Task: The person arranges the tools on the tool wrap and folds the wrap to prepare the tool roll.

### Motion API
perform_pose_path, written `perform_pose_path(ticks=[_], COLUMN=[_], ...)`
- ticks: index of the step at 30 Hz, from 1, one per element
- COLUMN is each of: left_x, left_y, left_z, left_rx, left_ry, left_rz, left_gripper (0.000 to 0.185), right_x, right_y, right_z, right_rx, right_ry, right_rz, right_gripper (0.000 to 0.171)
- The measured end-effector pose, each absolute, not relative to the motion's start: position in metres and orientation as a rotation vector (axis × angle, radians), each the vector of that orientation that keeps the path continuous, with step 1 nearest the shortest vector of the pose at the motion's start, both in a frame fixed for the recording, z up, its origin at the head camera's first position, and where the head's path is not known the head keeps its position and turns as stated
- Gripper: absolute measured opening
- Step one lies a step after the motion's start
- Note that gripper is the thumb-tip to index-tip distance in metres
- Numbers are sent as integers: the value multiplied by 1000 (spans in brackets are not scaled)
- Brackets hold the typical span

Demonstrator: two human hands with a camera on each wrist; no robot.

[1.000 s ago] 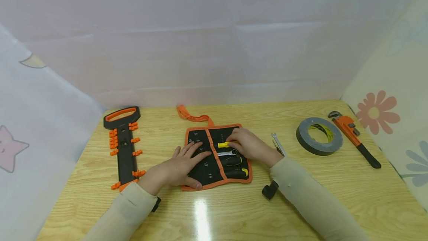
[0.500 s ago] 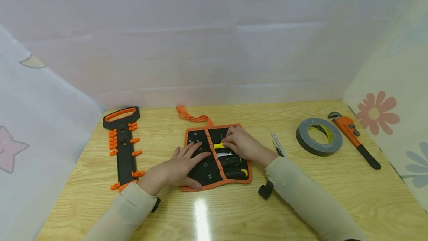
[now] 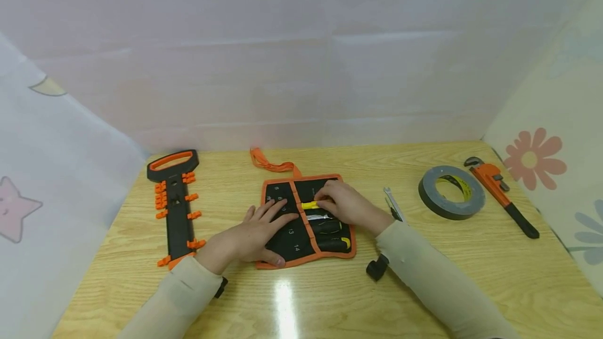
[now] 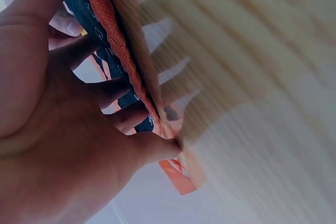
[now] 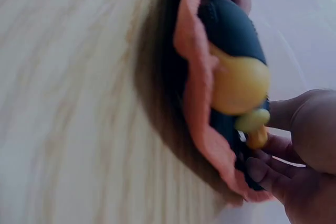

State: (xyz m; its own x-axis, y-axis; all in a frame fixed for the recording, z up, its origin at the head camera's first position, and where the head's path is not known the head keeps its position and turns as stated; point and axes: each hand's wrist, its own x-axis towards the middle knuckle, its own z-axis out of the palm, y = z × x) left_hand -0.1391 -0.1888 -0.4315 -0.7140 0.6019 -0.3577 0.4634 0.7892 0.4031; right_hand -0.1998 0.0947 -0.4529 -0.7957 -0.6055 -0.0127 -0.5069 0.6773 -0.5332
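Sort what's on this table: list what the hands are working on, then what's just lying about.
In hand:
tool roll, pressed flat by left hand
yellow-handled tool, gripped by right hand

Lying about:
tape roll
pipe wrench
small wrench
black-and-orange rack

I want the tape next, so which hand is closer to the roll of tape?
Right. The right hand lies on the tool pouch, nearer the roll of tape; the left hand is farther left.

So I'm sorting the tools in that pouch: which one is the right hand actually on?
The top one, the yellow-handled tool: the right hand pinches it, while the steel wrench and black-handled tools below lie untouched.
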Motion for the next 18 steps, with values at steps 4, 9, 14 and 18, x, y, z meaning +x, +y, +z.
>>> perform_pose_path(ticks=[4, 9, 14, 18], left_x=[-140, -140, -139, -139], left_y=[-189, -190, -190, -189], left_z=[-432, -432, -431, -431], left_rx=[795, 776, 785, 791], left_ry=[2500, 2504, 2500, 2496], left_rz=[388, 382, 399, 405], left_gripper=[105, 105, 105, 105], right_x=[-197, -192, -185, -178], right_y=[107, 126, 143, 157], right_z=[-449, -448, -447, -443], right_rx=[-859, -827, -811, -783], right_ry=[2709, 2725, 2734, 2763], right_rz=[-798, -871, -926, -927], right_gripper=[23, 19, 18, 20])
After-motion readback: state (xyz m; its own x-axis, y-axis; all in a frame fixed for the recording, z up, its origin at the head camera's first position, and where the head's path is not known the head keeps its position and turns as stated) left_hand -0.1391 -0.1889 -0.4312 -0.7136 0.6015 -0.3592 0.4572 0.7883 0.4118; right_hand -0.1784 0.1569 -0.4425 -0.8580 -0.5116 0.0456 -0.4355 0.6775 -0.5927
